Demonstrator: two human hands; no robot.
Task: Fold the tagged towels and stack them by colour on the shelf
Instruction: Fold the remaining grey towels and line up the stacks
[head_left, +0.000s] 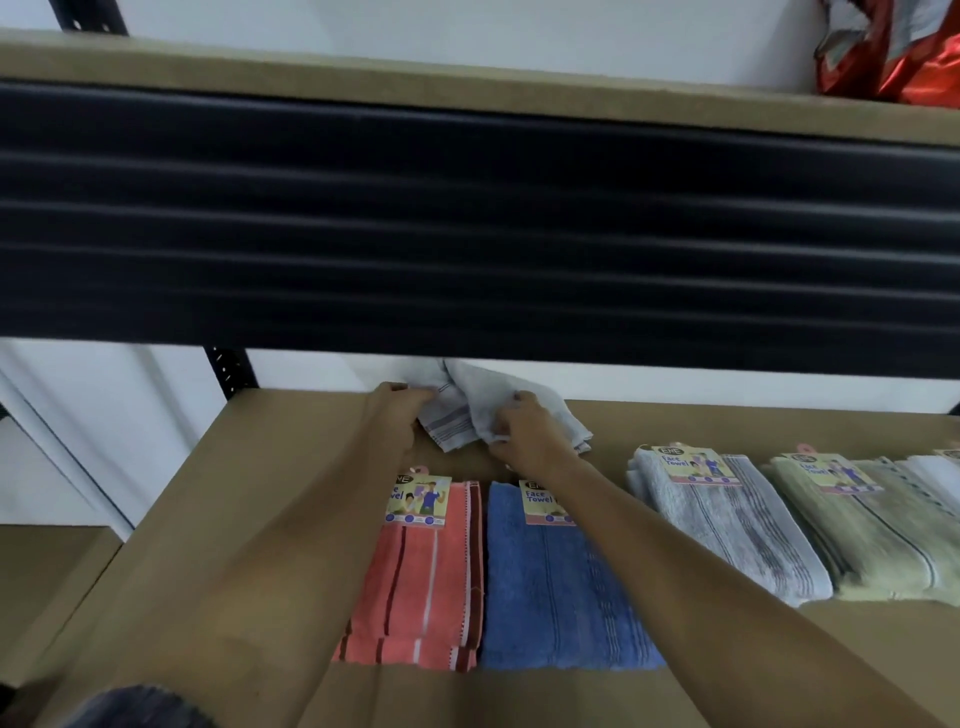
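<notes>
**Both hands on a crumpled pale towel at the back of the shelf**

My left hand (397, 410) has its fingers pinched together on the left edge of a pale grey towel (470, 410), right where thin dark stripes run along its border. My right hand (524, 428) is clenched on a bunched fold in the middle of the same towel, knuckles up, fingers curled into the cloth. The towel is loose and rumpled, part of it lifted between my hands and part trailing out to the right on the board. It sits close to the back edge of the brown shelf (291, 467), against the white wall.

Nearer the front edge, under my forearms, lies a row of folded towels, each with a card tag at its far end. Beneath my left forearm is the coral towel (426, 587) with dark red and white stripes; touching its right side is the blue towel (550, 597), which my right forearm crosses. Past a gap to the right lies a folded grey striped towel (727, 525), then, just beside it, a green towel (878, 540), and at the right edge of the shelf a white towel (935, 478), only partly in view.

Above my hands the dark front beam of the upper shelf (467, 223) fills the view. On its right end sits a red and silver foil bag (893, 52).
</notes>
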